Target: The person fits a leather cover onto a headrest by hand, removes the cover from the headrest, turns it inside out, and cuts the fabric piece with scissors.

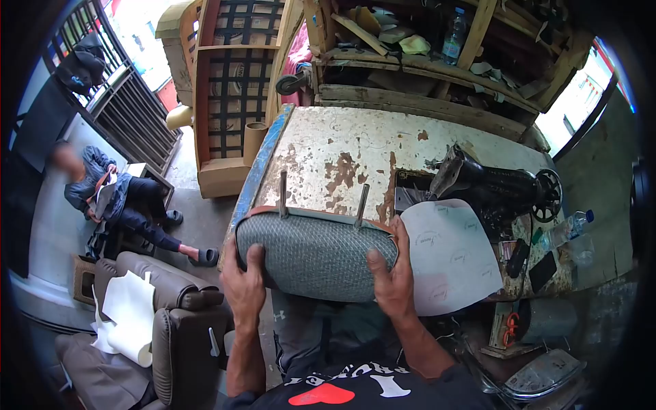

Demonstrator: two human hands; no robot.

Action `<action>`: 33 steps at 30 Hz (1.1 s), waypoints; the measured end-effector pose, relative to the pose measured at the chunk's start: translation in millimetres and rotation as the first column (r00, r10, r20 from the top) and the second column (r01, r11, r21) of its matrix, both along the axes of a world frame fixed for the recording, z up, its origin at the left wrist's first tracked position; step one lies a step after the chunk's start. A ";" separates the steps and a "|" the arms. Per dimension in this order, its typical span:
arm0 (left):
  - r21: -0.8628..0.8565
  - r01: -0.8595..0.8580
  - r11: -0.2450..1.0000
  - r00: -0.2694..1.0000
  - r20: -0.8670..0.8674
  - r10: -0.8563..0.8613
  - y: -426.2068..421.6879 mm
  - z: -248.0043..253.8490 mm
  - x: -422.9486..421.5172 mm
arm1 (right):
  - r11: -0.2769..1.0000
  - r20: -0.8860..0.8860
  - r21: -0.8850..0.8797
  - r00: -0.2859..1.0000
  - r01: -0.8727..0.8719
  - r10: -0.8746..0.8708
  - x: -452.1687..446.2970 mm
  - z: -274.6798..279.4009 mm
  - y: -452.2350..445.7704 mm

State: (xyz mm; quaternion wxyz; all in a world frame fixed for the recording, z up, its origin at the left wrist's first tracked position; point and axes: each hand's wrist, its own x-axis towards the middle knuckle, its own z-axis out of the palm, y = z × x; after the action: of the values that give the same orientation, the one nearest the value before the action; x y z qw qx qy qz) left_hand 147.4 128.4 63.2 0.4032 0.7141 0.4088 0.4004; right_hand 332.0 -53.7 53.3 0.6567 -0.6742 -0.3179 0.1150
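Between my two hands is a car headrest (314,256) in grey-green woven cover, its two metal posts pointing away from me. My left hand (244,283) grips its left end, thumb on the near face. On the opposite end, my right hand (394,273) is closed the same way, with the fingers behind partly hidden. A brownish edge shows along the far side of the headrest. Just right of my right hand lies a white printed sheet (451,256), on the worn table (342,137) beside a black sewing machine (495,181).
Plastic bottles (570,227) and a dark phone-like slab (543,272) lie at the table's right. Orange-handled scissors (510,329) hang below. A brown armchair (181,321) stands left, with a seated person (113,188) beyond. A cluttered wooden shelf (424,102) borders the back.
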 end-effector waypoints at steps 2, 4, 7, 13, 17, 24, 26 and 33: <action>0.054 -0.010 0.998 0.984 -0.177 0.020 10.3 11.0 7.1 | 0.999 -0.067 -0.043 0.998 -0.006 0.004 -2.3 -1.2 1.4; 0.062 -0.013 0.998 0.960 -0.279 0.030 18.8 9.6 16.0 | 0.994 -0.162 -0.106 0.986 0.024 -0.041 -3.3 -7.2 5.5; 0.050 -0.005 0.999 0.918 -0.397 0.024 22.3 6.7 28.7 | 0.997 -0.212 -0.070 0.976 0.032 -0.046 4.9 -18.5 16.0; -0.068 0.176 0.982 0.974 -0.133 -0.184 36.6 -20.0 12.6 | 0.971 -0.032 -0.215 0.993 0.104 -0.113 -0.4 -9.7 14.4; -0.010 0.085 0.996 0.993 -0.081 -0.086 20.9 -25.1 6.7 | 0.985 0.037 -0.169 0.999 0.019 -0.013 3.3 -5.8 -1.7; -0.017 0.003 1.000 0.997 -0.074 -0.004 5.7 -20.8 6.1 | 0.987 -0.274 0.135 0.954 -0.087 0.121 6.5 -10.5 -38.1; 0.002 -0.035 0.999 0.982 -0.187 0.034 12.0 -18.8 7.8 | 0.999 -0.251 -0.023 0.968 -0.031 0.025 11.9 -8.6 -55.6; 0.140 0.013 0.990 0.939 -0.343 0.037 12.8 -12.0 9.2 | 0.700 0.421 -0.688 0.891 0.192 0.169 16.6 6.9 -114.5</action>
State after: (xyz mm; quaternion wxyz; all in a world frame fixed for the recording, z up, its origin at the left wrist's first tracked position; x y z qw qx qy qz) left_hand 156.6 141.2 51.2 0.2718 0.7972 0.4483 0.2994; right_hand 348.6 -168.2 60.2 0.2513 -0.8845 -0.3878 0.0641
